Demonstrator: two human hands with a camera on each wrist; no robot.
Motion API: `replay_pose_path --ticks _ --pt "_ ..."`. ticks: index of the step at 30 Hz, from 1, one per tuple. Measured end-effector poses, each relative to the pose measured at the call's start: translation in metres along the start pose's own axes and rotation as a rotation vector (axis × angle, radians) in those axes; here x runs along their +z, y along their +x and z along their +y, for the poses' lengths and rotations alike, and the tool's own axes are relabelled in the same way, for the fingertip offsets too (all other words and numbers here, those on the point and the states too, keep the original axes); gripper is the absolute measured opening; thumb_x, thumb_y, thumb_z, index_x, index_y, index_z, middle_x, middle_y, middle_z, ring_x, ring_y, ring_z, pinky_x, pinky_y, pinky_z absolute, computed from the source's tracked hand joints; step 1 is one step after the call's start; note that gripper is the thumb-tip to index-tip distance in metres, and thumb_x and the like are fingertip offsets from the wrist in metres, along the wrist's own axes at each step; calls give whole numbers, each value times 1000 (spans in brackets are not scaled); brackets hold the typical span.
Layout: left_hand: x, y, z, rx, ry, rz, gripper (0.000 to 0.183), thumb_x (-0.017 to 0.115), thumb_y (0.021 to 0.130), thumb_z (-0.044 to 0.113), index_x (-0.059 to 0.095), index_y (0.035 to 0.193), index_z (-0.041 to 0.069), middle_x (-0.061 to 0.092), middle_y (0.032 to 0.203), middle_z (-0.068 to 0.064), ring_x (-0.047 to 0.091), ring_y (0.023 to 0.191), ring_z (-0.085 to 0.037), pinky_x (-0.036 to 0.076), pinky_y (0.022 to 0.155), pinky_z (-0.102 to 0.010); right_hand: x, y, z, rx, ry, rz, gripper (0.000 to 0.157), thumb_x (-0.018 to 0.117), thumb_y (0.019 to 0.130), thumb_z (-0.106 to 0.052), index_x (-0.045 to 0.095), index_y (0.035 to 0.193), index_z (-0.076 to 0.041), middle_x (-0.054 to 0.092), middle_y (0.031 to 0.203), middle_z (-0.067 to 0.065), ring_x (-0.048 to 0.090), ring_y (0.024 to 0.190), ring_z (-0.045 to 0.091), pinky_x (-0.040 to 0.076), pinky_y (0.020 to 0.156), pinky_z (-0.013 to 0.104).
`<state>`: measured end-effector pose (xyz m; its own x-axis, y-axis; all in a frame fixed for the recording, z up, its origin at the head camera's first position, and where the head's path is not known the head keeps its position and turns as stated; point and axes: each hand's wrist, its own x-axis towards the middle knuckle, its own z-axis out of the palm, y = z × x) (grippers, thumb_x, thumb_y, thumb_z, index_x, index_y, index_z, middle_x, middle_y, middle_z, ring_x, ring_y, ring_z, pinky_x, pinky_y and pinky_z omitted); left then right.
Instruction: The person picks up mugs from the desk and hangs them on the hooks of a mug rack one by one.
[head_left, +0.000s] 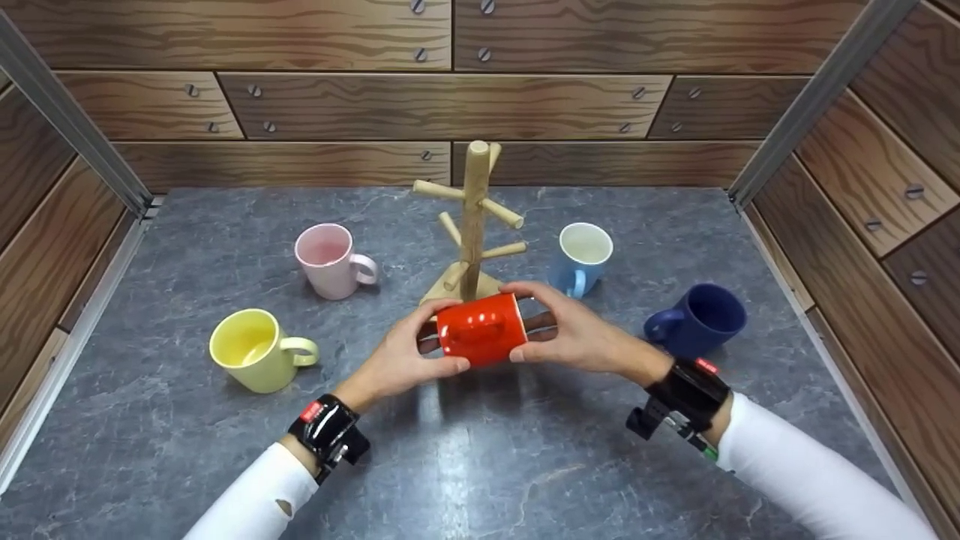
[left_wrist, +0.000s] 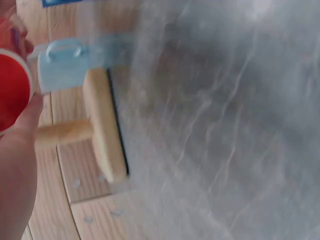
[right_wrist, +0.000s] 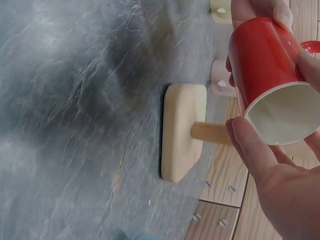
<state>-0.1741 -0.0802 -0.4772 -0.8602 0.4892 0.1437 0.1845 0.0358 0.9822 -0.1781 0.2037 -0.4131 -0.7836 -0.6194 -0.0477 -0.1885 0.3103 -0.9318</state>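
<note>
- Mug (head_left: 484,341), red: was held sideways in the air between both hands, in front of the stand (head_left: 472,240) in the head view, apart from the table (head_left: 465,480).
- Gripped by left hand (head_left: 409,352) round the base end, thumb on the near side, index on the far side; curled, not spread.
- Gripped by right hand (head_left: 581,330) at the rim end, thumb and index pinching opposite sides of the wall; mouth toward that palm.
- Likely split end to end to balance the load.
- Had the handle (head_left: 480,322) up toward the head camera, between the two grips; probably turned so for visibility and finger clearance.
- Could not tell exact placement of the far-side fingertips.
- Saw stand upright on a flat wooden base (right_wrist: 182,132), pegs (head_left: 502,211) angled out several ways; likely broad-footed against tipping.
- Saw pink mug (head_left: 334,277) and yellow mug (head_left: 259,364) upright on the left, light blue mug (head_left: 589,268) and dark blue mug (head_left: 697,326) upright on the right; looked spaced for finger room.
- Found most of those handles turned inward, light blue one toward the person; probably for easy reach.
</note>
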Motion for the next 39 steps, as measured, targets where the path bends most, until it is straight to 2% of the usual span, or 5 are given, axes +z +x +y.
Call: replay_pose_path --ticks 10,16,25,33,39 --pt "-16 1 1 -88 -179 35 74 82 88 13 40 147 8 42 147 -14 57 131 -33 56 99 -42 5 17 0 25 -58 66 83 85 88 -25 39 156 -10 50 147 14 69 110 37 56 98 47" --pt "-21 0 -3 -87 -197 35 66 75 95 15 37 150 6 38 151 -16 53 135 -34 56 100 -41 8 23 0 37 -61 94 84 85 89 -30 40 156 -9 52 141 17 71 106 35 60 91 42" --pt "-29 3 -6 -121 -106 14 68 65 103 20 31 159 0 37 157 -23 51 138 -38 51 106 -38 10 32 4 79 -128 132 80 82 90 -39 44 155 -11 56 134 16 70 96 27 61 84 39" --pt "-31 8 -7 -125 15 -17 72 61 106 26 23 163 2 31 166 -18 44 144 -30 36 118 -44 9 37 13 79 -149 136 81 79 92 -42 42 155 -7 58 132 15 68 98 30 60 82 38" --pt "-29 9 -12 -118 36 -8 72 60 107 24 21 163 2 29 166 -18 43 144 -29 35 120 -44 7 40 15 80 -169 141 80 82 90 -39 45 154 -8 60 131 17 69 96 27 60 81 39"
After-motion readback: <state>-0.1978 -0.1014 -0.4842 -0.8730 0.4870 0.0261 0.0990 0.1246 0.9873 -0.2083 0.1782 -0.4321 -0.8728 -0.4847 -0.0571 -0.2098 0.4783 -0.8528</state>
